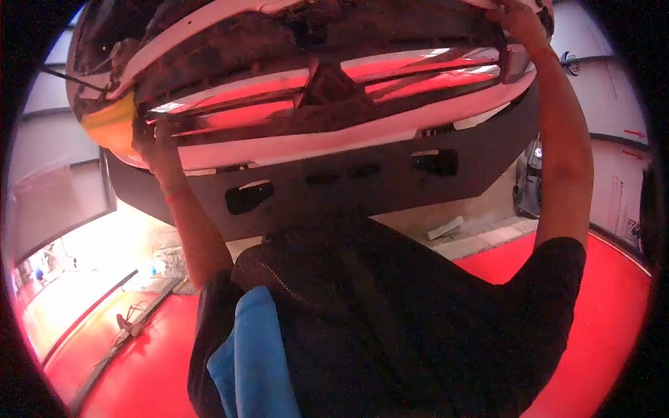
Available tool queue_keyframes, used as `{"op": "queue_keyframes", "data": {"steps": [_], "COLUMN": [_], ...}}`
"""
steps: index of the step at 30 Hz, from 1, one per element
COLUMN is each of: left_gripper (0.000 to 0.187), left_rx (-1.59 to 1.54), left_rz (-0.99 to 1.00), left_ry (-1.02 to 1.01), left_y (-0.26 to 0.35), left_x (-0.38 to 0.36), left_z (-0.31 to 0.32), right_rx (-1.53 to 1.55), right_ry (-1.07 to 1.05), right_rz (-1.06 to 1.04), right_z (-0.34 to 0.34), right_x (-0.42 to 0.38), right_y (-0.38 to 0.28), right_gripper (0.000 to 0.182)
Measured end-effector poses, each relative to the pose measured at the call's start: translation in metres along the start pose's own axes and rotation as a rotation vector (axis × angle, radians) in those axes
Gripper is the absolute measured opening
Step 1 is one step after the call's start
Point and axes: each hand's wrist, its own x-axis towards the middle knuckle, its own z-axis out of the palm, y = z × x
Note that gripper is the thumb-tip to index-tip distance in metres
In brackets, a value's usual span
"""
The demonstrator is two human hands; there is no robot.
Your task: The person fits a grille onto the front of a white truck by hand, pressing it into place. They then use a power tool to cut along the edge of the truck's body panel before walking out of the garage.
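A vehicle's front bumper, with grille openings and a pale band, spans the upper view close before me. My left hand is on its left end, beside an orange lamp, fingers curled at the edge of the grille opening and partly lost in shadow. Higher up, my right hand grips the right end, its fingertips dark and partly cut off by the top edge. Below the pale band runs a dark plate with several slots. A blue cloth hangs against my black shirt.
Red floor lies on both sides of me. A long dark bar with a cable on it is at the lower left. Printed white panels stand at the right; a pale piece lies behind the plate.
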Motion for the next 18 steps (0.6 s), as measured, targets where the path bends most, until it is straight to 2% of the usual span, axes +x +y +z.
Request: {"op": "queue_keyframes", "data": {"steps": [3,5,6,7,9,12,14,15,17,18], "left_gripper": [0.056,0.055,0.056,0.057,0.056,0.055,0.053,0.053,0.053,0.051], "left_rx": [0.005,0.015,0.014,0.015,0.303,0.453,0.224,0.219,-0.031,-0.111], "left_rz": [-0.058,-0.093,-0.110,-0.126,0.060,0.183,-0.093,-0.086,-0.085,-0.148], "left_ry": [-0.004,-0.011,0.007,0.027,-0.015,0.052,0.051,0.047,0.077,0.089], "left_y": [0.009,0.010,0.007,-0.001,-0.020,-0.025,-0.006,-0.008,-0.012,-0.006], "left_x": [-0.002,-0.001,-0.001,-0.002,0.004,0.008,0.001,0.002,0.005,0.001], "left_z": [-0.001,0.000,0.000,-0.003,-0.011,-0.008,-0.003,-0.003,0.001,0.002], "right_rx": [0.030,0.035,-0.115,-0.114,0.221,0.193,0.162,0.145,0.101,0.058], "right_ry": [-0.018,-0.070,-0.015,-0.017,0.005,-0.012,-0.033,-0.042,0.005,0.047], "right_rz": [-0.034,0.064,-0.022,-0.016,0.028,0.035,0.039,0.042,0.009,-0.031], "right_z": [0.001,-0.002,0.005,0.007,0.011,0.010,0.009,0.008,0.012,0.014], "right_x": [0.000,0.000,0.005,0.001,-0.002,-0.002,-0.002,-0.001,-0.004,-0.006], "right_y": [0.006,-0.002,0.010,0.013,0.017,0.017,0.013,0.012,0.013,0.013], "right_gripper": [0.055,0.054,0.054,0.054,0.057,0.057,0.058,0.058,0.057,0.056]}}
